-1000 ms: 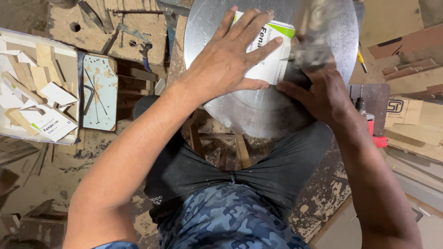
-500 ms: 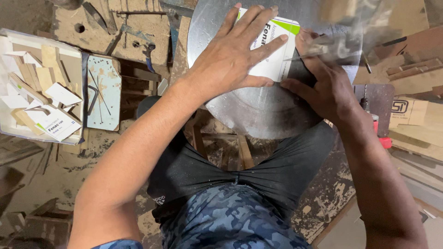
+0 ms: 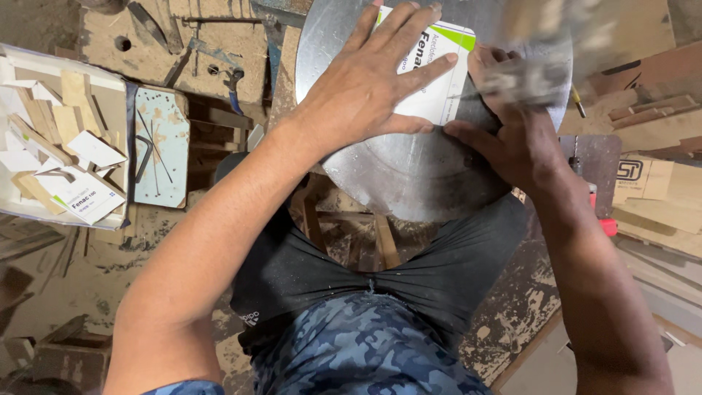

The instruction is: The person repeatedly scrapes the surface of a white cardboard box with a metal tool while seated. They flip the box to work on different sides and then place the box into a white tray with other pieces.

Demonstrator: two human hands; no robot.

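- At nine o'clock sits a shallow white tray with a thin raised rim; it holds a loose heap of pale wood offcuts and flat white card pieces, angular and overlapping.
- Just beside the tray, toward the centre, lies a pale blue board, chipped and scuffed, with thin dark lines across it.
- At twelve o'clock a round metal disc, dull grey and smooth with faint scratches, rests across the person's lap.
- On the disc, toward twelve o'clock, lies a flat white carton with a green corner band, rectangular with rounded corners.
- The left hand is spread flat, palm down, fingers splayed over the carton and pressing it onto the disc; it clasps nothing.
- The right hand, at two o'clock, touches the carton's right edge and is closed around a blurred tool; the tool's kind cannot be told.
- Beneath the disc, at six o'clock, dark shorts and a blue camouflage shirt show soft, creased cloth.
- At three o'clock, flat wooden boards and cardboard are stacked; a small red part shows near the forearm.
- At eleven o'clock a dusty wooden bench has drilled holes and metal tools on it.
- The floor is coated in sawdust and pale splashes.
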